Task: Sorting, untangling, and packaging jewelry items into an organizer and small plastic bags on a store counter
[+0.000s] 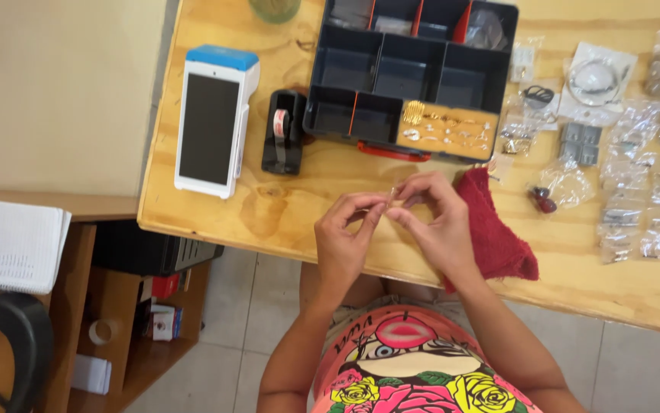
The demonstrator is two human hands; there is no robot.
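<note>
Both hands meet over the table (284,214) edge. The left hand (343,239) and right hand (438,222) pinch a tiny pale piece (392,196) between their fingertips, thumbs and forefingers closed on it; what the piece is cannot be told. Just beyond the pinch stands the organizer box (410,73). A red cloth (498,229) lies under and right of the right hand. A tape dispenser (284,131) sits beyond the left hand.
</note>
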